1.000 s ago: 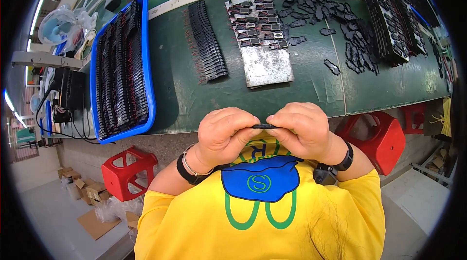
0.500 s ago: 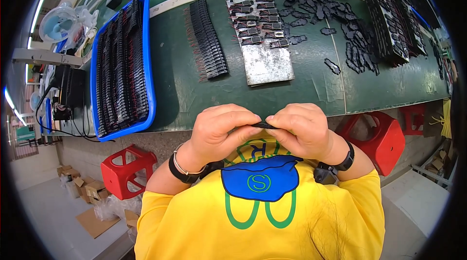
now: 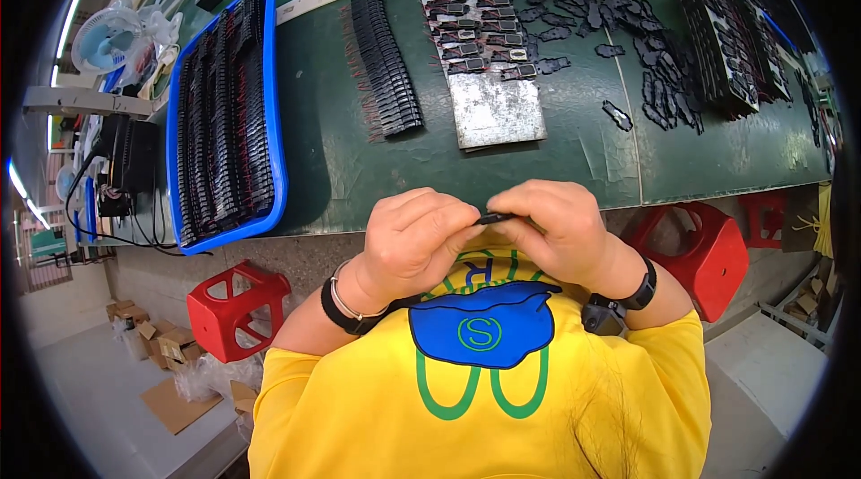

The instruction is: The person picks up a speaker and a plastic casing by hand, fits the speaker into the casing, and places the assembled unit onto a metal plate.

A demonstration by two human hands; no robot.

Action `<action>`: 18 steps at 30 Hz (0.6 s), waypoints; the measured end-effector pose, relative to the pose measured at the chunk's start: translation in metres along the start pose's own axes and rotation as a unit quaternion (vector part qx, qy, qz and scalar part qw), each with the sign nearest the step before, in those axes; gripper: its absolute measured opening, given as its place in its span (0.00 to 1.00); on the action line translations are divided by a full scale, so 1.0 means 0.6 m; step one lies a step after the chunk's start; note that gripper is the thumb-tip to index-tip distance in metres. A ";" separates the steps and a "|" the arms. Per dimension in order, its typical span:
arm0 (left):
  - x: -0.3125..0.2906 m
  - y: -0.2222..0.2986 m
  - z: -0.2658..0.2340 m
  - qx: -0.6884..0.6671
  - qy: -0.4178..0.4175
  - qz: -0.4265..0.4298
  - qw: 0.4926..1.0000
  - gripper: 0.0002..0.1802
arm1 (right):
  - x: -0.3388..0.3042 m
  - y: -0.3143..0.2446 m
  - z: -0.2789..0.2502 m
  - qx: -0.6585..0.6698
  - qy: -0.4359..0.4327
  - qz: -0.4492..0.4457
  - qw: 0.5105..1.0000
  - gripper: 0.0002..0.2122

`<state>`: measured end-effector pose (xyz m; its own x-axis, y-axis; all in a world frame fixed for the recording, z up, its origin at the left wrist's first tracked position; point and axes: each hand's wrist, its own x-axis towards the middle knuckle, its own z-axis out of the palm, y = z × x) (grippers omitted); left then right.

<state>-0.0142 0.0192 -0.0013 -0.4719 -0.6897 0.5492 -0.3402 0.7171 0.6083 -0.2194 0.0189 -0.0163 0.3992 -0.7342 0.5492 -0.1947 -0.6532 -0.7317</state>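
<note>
A small black plastic part (image 3: 492, 218) is pinched between my two hands just in front of the table's near edge, most of it covered by fingers. My left hand (image 3: 408, 241) is closed, thumb and forefinger on the part's left end. From the other side my right hand (image 3: 560, 228) grips it with bent fingers and thumb. Beyond the hands lies a silvery metal plate (image 3: 498, 111), its far portion covered by two columns of small black assemblies (image 3: 462, 35) with thin red wires. Left of it, a long row of stacked black pieces (image 3: 387, 66) has red wires sticking out.
A blue tray (image 3: 281, 178) full of black wired parts stands on the green table (image 3: 574, 156) at left. Loose flat black pieces (image 3: 664, 98) are heaped at right, beside stacked black racks (image 3: 717, 48). Red stools (image 3: 238, 309) sit below the near edge.
The black part has tilted, its right end now higher. My fingers have shifted around it, and the right hand has risen slightly. The view has moved a little.
</note>
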 end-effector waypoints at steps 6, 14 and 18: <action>0.002 0.005 -0.006 0.043 -0.013 -0.001 0.999 0.11 | -0.002 0.005 0.000 -0.007 -0.018 0.035 0.999 0.09; -0.007 -0.003 -0.004 0.015 -0.001 -0.018 1.000 0.12 | -0.002 0.004 0.003 -0.004 -0.027 0.045 0.999 0.09; -0.006 0.000 -0.006 0.016 -0.001 -0.024 1.000 0.12 | -0.001 0.003 0.003 -0.010 -0.032 0.047 0.998 0.09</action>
<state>-0.0096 0.0211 -0.0014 -0.4567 -0.7228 0.5186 -0.3881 0.6865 0.6149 -0.2182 0.0184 -0.0185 0.4352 -0.7794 0.4508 -0.2522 -0.5862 -0.7699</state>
